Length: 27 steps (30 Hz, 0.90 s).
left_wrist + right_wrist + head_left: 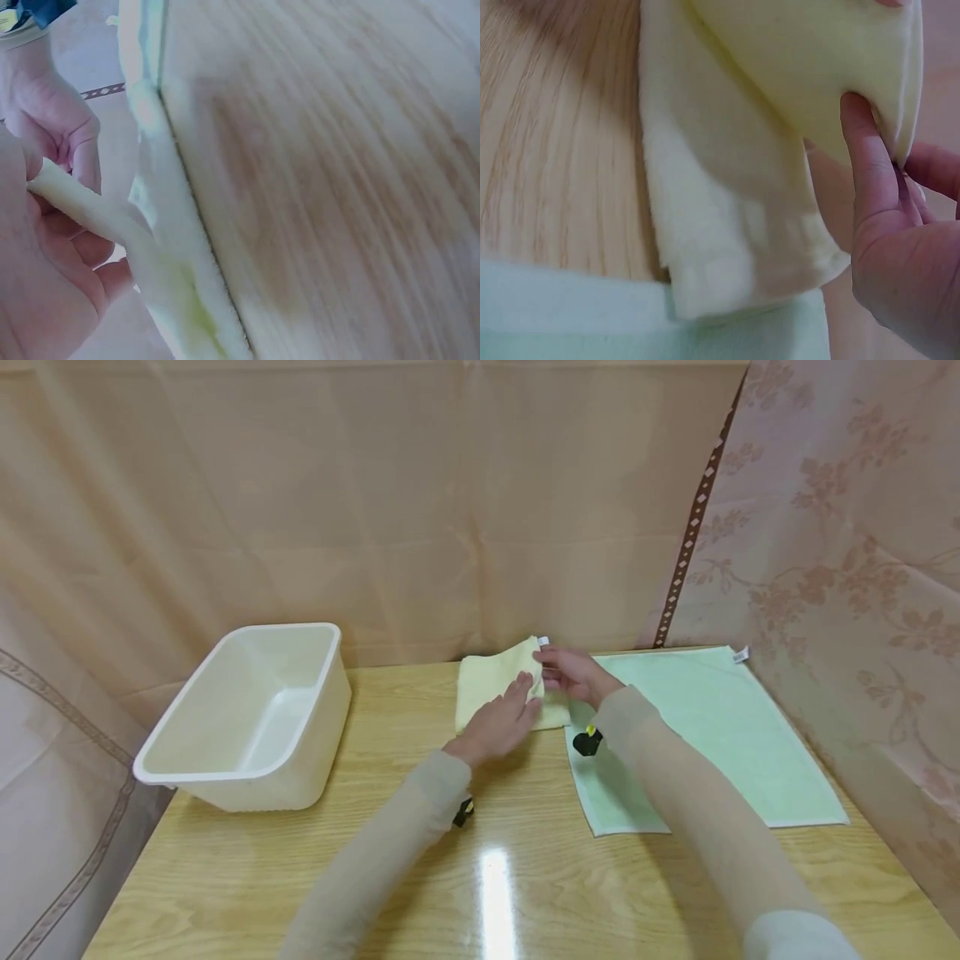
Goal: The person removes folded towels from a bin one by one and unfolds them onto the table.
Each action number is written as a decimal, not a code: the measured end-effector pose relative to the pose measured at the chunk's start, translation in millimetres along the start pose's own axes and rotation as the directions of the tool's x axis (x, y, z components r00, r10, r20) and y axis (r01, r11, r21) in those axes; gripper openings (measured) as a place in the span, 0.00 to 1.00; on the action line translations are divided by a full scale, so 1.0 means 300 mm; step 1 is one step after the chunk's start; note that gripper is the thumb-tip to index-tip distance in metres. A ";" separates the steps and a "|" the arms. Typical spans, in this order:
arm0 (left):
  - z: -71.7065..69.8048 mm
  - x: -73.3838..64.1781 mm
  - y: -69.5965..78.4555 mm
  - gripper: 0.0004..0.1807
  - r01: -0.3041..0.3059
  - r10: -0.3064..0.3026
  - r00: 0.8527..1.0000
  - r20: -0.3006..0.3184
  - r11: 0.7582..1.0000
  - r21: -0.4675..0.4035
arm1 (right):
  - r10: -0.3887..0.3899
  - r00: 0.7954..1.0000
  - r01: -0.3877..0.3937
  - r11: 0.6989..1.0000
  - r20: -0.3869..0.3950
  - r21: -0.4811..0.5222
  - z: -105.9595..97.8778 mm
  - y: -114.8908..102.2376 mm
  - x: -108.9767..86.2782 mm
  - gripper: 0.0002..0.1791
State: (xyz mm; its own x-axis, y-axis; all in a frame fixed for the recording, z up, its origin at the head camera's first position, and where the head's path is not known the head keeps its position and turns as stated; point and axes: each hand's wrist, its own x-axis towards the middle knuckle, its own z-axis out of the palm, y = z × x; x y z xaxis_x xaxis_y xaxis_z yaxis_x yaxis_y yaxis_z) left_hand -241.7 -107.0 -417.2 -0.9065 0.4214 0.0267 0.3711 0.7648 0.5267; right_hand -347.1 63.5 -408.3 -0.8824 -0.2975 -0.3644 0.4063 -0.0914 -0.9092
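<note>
A pale yellow towel (487, 683) lies partly folded at the table's back edge, with a raised flap at its right side. My left hand (498, 724) reaches across it from the front; the left wrist view shows the raised edge between thumb and fingers. On the right, my right hand (576, 674) pinches the flap's corner between thumb and fingers, plain in the right wrist view, where the lower layer (712, 225) rests beneath. A pale green towel (720, 727) is spread flat to the right, its left edge meeting the yellow one.
On the left of the wooden table (420, 893) stands a cream plastic basin (322, 735). Beige curtain (390, 510) hangs right behind the back edge, and a flowered curtain (847, 585) borders the right side.
</note>
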 end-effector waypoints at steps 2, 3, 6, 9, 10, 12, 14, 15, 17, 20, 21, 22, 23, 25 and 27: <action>-0.015 -0.007 -0.007 0.35 -0.005 0.004 0.999 -0.036 0.999 -0.034 | -0.013 1.000 0.013 1.000 0.024 0.022 0.016 -0.006 0.004 0.28; -0.023 -0.011 -0.011 0.35 -0.008 0.006 0.999 -0.053 0.999 -0.044 | -0.022 0.999 0.021 0.999 0.041 0.034 0.025 -0.009 0.005 0.26; -0.048 -0.024 -0.026 0.34 -0.022 0.015 0.995 -0.102 0.997 -0.075 | -0.044 0.995 0.036 0.995 0.093 0.092 0.053 -0.022 0.008 0.17; -0.077 -0.041 -0.042 0.33 -0.034 0.017 0.990 -0.141 0.993 -0.117 | -0.070 0.987 0.049 0.989 0.146 0.143 0.086 -0.036 0.009 0.09; -0.087 -0.046 -0.048 0.33 -0.040 0.019 0.988 -0.155 0.990 -0.134 | -0.080 0.984 0.054 0.985 0.160 0.162 0.098 -0.040 0.008 0.08; -0.105 -0.057 -0.060 0.33 -0.049 0.019 0.983 -0.182 0.985 -0.164 | -0.103 0.977 0.067 0.979 0.185 0.194 0.126 -0.050 0.005 0.06; -0.123 -0.068 -0.072 0.34 -0.051 0.011 0.978 -0.210 0.980 -0.190 | -0.129 0.969 0.082 0.973 0.213 0.217 0.155 -0.059 0.002 0.07; -0.133 -0.075 -0.077 0.34 -0.052 0.006 0.975 -0.224 0.978 -0.201 | -0.139 0.965 0.086 0.969 0.222 0.231 0.172 -0.063 0.000 0.07; -0.150 -0.089 -0.090 0.34 -0.045 -0.011 0.969 -0.248 0.974 -0.220 | -0.154 0.959 0.093 0.964 0.238 0.249 0.204 -0.071 0.000 0.08; -0.173 -0.112 -0.111 0.33 -0.033 -0.042 0.959 -0.282 0.966 -0.255 | -0.162 0.956 0.089 0.955 0.245 0.283 0.249 -0.076 0.002 0.09; -0.180 -0.120 -0.117 0.33 -0.030 -0.052 0.956 -0.289 0.961 -0.274 | -0.164 0.955 0.087 0.951 0.245 0.297 0.263 -0.075 0.004 0.08; -0.187 -0.127 -0.125 0.33 -0.031 -0.060 0.953 -0.298 0.956 -0.292 | -0.169 0.953 0.084 0.946 0.252 0.315 0.274 -0.074 0.005 0.09; -0.194 -0.136 -0.130 0.33 -0.031 -0.070 0.951 -0.302 0.947 -0.319 | -0.179 0.945 0.079 0.937 0.274 0.339 0.282 -0.070 0.013 0.09; -0.208 -0.153 -0.140 0.32 -0.036 -0.088 0.944 -0.319 0.932 -0.361 | -0.181 0.943 0.065 0.925 0.281 0.375 0.309 -0.066 0.022 0.08; -0.221 -0.171 -0.149 0.31 -0.039 -0.105 0.936 -0.335 0.917 -0.397 | -0.177 0.943 0.050 0.912 0.283 0.407 0.339 -0.061 0.032 0.07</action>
State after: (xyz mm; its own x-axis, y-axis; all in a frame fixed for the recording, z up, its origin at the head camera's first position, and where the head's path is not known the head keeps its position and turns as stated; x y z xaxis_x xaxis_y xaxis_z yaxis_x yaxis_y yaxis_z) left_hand -225.3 -195.2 -385.8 -0.9551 0.1513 0.2546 0.2962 0.4914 0.8190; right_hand -338.9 -34.5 -374.7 -0.8369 -0.5328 -0.1252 0.4231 -0.4846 -0.7656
